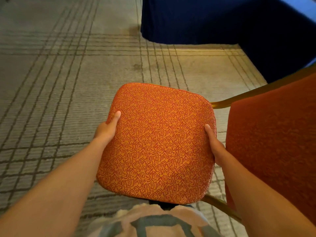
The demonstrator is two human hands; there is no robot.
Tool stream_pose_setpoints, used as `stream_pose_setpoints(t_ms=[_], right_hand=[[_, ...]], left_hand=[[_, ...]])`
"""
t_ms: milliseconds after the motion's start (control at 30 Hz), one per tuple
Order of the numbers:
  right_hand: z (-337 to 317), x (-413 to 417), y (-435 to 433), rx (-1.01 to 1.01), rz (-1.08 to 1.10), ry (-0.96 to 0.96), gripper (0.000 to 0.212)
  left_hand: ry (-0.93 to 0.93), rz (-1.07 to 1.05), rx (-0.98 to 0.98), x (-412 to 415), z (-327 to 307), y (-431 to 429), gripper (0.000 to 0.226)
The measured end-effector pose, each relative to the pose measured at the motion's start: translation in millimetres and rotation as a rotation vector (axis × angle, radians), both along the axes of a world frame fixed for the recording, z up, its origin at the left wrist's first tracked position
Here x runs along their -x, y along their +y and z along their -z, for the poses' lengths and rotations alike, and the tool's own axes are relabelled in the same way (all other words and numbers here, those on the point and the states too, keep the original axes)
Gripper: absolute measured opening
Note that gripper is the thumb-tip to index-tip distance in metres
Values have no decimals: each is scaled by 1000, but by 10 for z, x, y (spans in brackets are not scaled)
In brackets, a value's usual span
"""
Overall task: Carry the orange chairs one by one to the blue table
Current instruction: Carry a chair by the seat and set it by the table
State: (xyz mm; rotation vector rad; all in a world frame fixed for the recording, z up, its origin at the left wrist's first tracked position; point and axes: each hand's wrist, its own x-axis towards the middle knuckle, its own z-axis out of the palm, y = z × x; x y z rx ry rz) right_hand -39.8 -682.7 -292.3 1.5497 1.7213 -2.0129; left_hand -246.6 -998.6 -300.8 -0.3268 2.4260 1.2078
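The left hand (106,129) and right hand (214,146) grip the orange chair (157,142) seat, fingers hidden underneath. The blue table (222,19), upper right, is cut off.

Grey-beige ribbed carpet (51,100) covers the floor, crossed by bundles of thin dark lines (71,53) forming a loose grid. Warmer yellowish light falls toward the far right. A small dark mark (137,66), perhaps a stain, shows mid-floor.
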Motion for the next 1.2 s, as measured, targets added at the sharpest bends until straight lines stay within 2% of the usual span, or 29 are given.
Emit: stream_pose_setpoints(t_ms=[100,200,467,600,833,1067,1200], right_hand=[[-53,473,387,-29,-44,-53,101],[-60,977,728,-31,-81,-66,94],[19,2227,1167,19,-91,-75,99],[101,2888,1386,31,-76,-89,90],[172,4420,1683,28,-35,-61,82],[-158,6051,2169,-38,-10,14,80],[-224,6768,2510,-53,-6,10,83]], left_hand=[[-37,-25,-39,344,53,269,90],[-84,-71,-33,691,77,519,94],[-21,-80,0,1934,4,979,93],[-36,-70,4,2621,124,1220,97],[-33,7,35,4258,82,1599,106],[91,-30,41,5863,-217,2078,108],[75,-18,9,6638,-251,2429,104]])
